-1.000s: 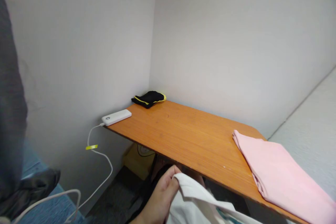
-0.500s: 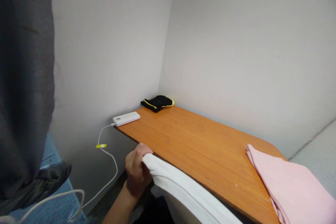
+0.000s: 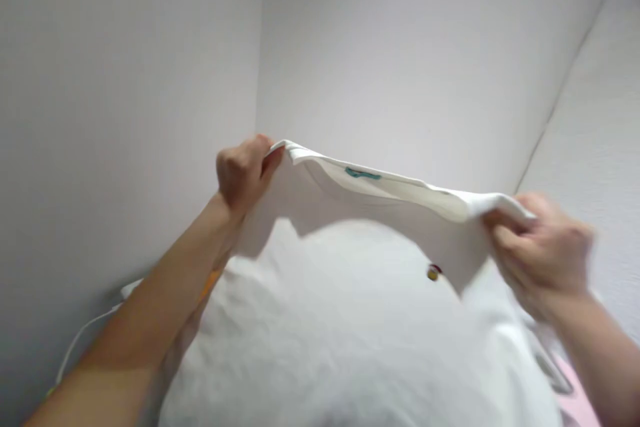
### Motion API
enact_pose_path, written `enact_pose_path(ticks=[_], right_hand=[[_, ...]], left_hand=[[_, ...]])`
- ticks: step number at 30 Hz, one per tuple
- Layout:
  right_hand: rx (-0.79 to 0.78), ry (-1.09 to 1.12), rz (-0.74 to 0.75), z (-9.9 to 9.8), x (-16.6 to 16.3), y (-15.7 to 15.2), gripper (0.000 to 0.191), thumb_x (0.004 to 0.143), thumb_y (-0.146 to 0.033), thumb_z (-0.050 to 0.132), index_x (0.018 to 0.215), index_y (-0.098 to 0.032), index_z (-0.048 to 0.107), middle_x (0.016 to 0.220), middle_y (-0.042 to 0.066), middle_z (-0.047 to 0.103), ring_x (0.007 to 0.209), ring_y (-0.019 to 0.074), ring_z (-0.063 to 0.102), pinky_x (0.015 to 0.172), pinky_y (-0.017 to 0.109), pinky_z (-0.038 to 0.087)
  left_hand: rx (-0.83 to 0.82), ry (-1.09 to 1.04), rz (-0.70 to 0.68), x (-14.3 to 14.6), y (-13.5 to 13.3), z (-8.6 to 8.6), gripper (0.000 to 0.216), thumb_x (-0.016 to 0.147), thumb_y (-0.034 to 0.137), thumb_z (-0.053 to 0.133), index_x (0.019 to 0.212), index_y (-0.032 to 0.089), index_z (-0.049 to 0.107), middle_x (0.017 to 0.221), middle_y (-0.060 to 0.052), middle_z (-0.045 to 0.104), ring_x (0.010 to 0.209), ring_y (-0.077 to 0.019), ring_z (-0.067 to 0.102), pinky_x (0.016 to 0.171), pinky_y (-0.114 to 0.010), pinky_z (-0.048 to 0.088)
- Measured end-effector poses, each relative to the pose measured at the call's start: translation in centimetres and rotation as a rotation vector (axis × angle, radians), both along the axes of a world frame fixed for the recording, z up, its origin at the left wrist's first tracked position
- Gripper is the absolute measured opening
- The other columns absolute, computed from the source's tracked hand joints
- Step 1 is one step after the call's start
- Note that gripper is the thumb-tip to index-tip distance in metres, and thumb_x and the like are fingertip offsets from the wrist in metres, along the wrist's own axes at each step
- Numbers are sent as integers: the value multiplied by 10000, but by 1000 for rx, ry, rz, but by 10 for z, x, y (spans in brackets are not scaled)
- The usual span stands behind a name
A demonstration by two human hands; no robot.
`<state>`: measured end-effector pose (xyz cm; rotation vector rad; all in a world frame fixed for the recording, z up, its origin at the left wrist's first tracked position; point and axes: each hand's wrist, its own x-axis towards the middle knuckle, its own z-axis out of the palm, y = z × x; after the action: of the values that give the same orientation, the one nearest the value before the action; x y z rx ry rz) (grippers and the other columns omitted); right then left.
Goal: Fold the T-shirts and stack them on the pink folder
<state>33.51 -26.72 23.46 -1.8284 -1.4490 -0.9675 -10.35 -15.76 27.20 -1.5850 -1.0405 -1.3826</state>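
Observation:
A white T-shirt (image 3: 345, 320) hangs spread out in the air before me, slightly blurred and billowing. My left hand (image 3: 246, 170) is closed on one shoulder of it, and my right hand (image 3: 543, 247) grips the other shoulder, a little lower. Between them runs the neck opening, with a teal label (image 3: 363, 173) inside its back edge. A small dark red and yellow emblem (image 3: 433, 272) shows on the cloth near my right hand. The lower part of the shirt runs out of the picture.
Grey-white walls (image 3: 400, 60) meet in a corner close ahead. At the lower left are a white power bank (image 3: 131, 289), partly behind my arm, and its white cable (image 3: 83, 333). Pink cloth (image 3: 575, 387) peeks out at the lower right. The shirt hides most of the wooden table.
The white cloth has been lifted from below the table edge and spread out. My left hand has risen, and my right hand has come into view holding the other shoulder. The view has tilted up.

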Motion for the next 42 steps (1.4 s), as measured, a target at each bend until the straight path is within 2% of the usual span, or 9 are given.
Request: enact_pose_path(ticks=[2,4,7,12,16,21,29,39,42], right_hand=[[-52,5,40,3,-13,58,373,983,-417,433,1130,-117,601,845,130,654,805,237,608,690,326,417],[-164,-36,100,-14,-28,108,374,947,-373,499,1202,-105,551,1037,163,642,922,267,601,751,331,424],[-389,-80,99,-72,-49,151,404,922,-328,534,1245,-86,526,1187,210,579,1086,316,546,854,370,418],[-773,-51,260,-184,-58,164,513,985,-494,363,1290,-127,551,1362,196,499,1271,336,439,1025,435,338],[-988,135,236,-233,-42,174,791,910,-752,170,1519,-260,280,1596,117,157,1431,412,141,1097,596,189],[-1051,249,132,-241,-29,196,860,820,-854,97,1532,-376,163,1619,37,25,1445,413,16,1083,680,100],[-979,287,51,-247,-21,223,896,788,-883,83,1525,-385,192,1618,23,53,1443,416,25,1077,695,57],[-958,231,4,-248,-23,224,836,831,-839,67,1527,-390,177,1618,18,65,1446,399,30,1078,682,79],[-951,236,15,-249,-23,224,847,825,-844,65,1527,-385,183,1618,23,67,1446,403,29,1077,684,80]], left_hand=[[-315,126,69,19,44,0,402,996,440,335,1059,141,596,985,-107,667,915,-211,626,820,-318,435],[-559,235,127,39,78,-20,340,983,320,363,1195,134,553,1222,-153,605,1162,-257,544,976,-381,385],[-746,302,149,57,102,-85,321,920,189,414,1167,115,605,1369,-175,524,1351,-271,380,1120,-412,249],[-1145,253,217,57,107,-218,458,928,393,400,1197,117,648,1402,-205,516,1341,-365,411,1087,-543,298],[-1360,180,249,51,126,-269,669,932,541,279,1449,142,421,1546,-191,301,1418,-399,278,1079,-634,261],[-1430,201,193,51,169,-279,731,915,611,234,1514,195,287,1602,-117,143,1472,-341,137,1142,-601,165],[-1370,236,152,68,217,-286,720,918,605,220,1513,204,289,1602,-110,168,1473,-325,150,1147,-595,159],[-1258,267,139,80,221,-280,603,928,456,318,1446,165,420,1569,-167,271,1448,-383,201,1120,-667,101],[-1146,343,32,109,214,-274,527,943,377,316,1421,195,443,1588,-96,259,1469,-286,169,1186,-530,48]])
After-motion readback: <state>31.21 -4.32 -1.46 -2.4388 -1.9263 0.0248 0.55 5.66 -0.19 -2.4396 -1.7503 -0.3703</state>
